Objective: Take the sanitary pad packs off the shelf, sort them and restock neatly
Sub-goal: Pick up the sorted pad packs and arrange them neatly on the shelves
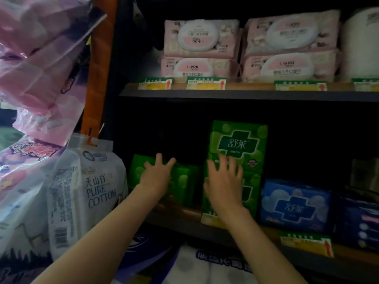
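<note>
Hands (190, 179) spread, apparently touching green packs (238, 148) on shelf (184, 217).

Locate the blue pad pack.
Head view, lower shelf, right of centre: the blue pad pack sits just right of the green pad stack, beyond the right hand.

The scene was dim, with the deepest darkness behind and above the two hands, where the back of the shelf was lost in black. Light fell from the front, brightening the left hand (156, 177), the right hand (224, 181) and both forearms. The green pack (239, 144) just above the right hand was fairly legible, though soft. Fingers were slightly smeared by motion. Up and left of the hands, pink plastic bags (41, 48) caught pale glare. Wide-angle bending curved the frame's edges, and everything looked grainy and soft.
</note>
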{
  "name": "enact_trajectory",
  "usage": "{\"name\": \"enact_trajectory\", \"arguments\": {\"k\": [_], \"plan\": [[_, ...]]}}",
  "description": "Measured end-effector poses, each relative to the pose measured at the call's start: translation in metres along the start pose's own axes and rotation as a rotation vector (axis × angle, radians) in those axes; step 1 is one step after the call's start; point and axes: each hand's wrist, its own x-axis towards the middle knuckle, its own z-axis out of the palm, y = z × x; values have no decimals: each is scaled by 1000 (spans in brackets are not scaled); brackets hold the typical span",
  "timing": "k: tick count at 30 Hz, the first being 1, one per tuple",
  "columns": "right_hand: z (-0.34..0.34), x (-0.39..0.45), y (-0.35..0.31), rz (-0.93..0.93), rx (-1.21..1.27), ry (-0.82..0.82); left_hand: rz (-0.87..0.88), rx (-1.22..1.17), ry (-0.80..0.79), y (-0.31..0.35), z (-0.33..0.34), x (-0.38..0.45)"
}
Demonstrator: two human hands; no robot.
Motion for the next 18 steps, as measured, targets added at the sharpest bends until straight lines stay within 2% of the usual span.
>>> {"name": "enact_trajectory", "arguments": {"k": [3,9,18], "plan": [[3,8,29,-19,-76,16,-8,-31,-85,3,6,1],[18,14,42,-150,-104,110,11,-93,-69,16,19,18],[33,18,52,-180,-71,159,-63,-203,-81,48,30,41]]}}
